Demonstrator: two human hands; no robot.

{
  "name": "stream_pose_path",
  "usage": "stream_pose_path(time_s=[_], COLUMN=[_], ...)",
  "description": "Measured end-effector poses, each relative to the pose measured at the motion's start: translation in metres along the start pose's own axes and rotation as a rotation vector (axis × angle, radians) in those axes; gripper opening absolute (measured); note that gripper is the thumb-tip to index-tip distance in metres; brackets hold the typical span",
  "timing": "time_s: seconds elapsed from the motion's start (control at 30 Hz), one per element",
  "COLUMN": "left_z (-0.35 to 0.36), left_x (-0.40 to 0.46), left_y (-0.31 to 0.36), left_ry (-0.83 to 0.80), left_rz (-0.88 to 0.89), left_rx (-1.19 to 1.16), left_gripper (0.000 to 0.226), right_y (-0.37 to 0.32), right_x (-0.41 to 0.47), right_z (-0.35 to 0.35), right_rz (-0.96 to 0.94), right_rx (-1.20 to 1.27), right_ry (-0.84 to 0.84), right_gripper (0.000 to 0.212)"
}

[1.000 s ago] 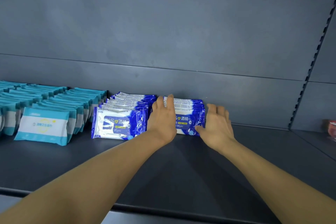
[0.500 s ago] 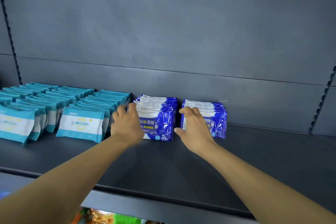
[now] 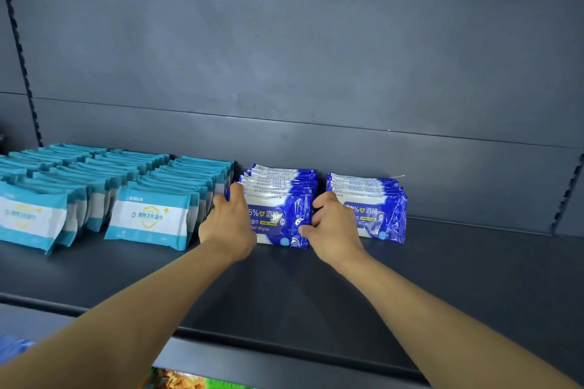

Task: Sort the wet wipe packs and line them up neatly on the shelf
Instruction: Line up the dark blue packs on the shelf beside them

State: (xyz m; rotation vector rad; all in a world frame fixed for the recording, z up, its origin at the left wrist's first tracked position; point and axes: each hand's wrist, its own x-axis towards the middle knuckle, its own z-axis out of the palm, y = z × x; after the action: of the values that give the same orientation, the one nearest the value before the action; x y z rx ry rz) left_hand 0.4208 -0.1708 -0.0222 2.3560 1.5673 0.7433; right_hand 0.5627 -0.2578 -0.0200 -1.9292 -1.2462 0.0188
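Two hands squeeze a row of blue wipe packs on a dark shelf.

The dark shelf [image 3: 474, 278] carries rows of teal wipe packs [image 3: 148, 218] at far left, standing front to back. Right of them stands the left blue row [image 3: 284, 199], and well apart to its right the right blue row [image 3: 376, 199], both near the back panel [image 3: 284, 57]. The left hand [image 3: 229, 227] curls its fingers round the left blue row's left side, touching the teal packs' edge; the right hand [image 3: 335, 227] grips its right side, thumb on the front pack, fingers bent into the gap between the blue rows.
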Motion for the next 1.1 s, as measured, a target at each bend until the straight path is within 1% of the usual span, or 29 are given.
stream_pose_path(time_s=[0.1,0.2,0.3,0.43,0.53,0.7,0.83,0.93,0.97,1.0,1.03,1.1], left_z=[0.000,-0.002,-0.006,-0.011,-0.012,-0.010,0.003,0.016,0.021,0.026,0.031,0.042], left_x=[-0.002,-0.006,-0.008,-0.011,-0.016,-0.028,-0.036,-0.034,-0.032,-0.029,-0.027,-0.021], left_y=[-0.001,-0.001,-0.002,-0.002,0.001,0.028,0.063,0.091,0.099,0.107,0.113,0.120], left_ry=[0.021,0.029,0.016,0.015,0.031,0.036,0.001,0.002,0.005,0.006,0.006,0.008], left_rz=[0.003,0.022,0.028,0.018,0.046,0.148,0.221,0.268,0.282,0.293,0.298,0.292], left_rx=[-0.037,-0.051,-0.040,-0.042,-0.049,-0.044,-0.073,-0.068,-0.066,-0.067,-0.071,-0.071], left_gripper=[0.081,0.086,0.087,0.082,0.074,0.067,0.062,0.061,0.062,0.063,0.065,0.066], right_y=[0.001,0.003,0.006,0.007,0.011,0.030,0.051,0.069,0.075,0.081,0.085,0.094], right_x=[0.002,0.003,0.006,0.007,0.005,-0.004,-0.007,-0.006,-0.004,-0.001,0.001,0.006], right_z=[0.008,0.015,0.015,0.012,0.005,-0.027,-0.062,-0.081,-0.085,-0.089,-0.091,-0.091], right_rz=[0.006,0.005,0.014,0.003,0.003,0.058,0.104,0.146,0.158,0.168,0.174,0.194], right_rx=[-0.008,-0.025,-0.048,-0.051,-0.039,0.062,0.004,-0.037,-0.036,-0.041,-0.053,-0.091], right_ry=[-0.030,-0.082,-0.101,-0.124,-0.124,-0.082,-0.023,0.032,0.046,0.058,0.069,0.070], right_gripper=[0.031,0.034,0.021,0.017,0.014,0.012,0.006,0.021,0.017,0.008,0.003,0.012])
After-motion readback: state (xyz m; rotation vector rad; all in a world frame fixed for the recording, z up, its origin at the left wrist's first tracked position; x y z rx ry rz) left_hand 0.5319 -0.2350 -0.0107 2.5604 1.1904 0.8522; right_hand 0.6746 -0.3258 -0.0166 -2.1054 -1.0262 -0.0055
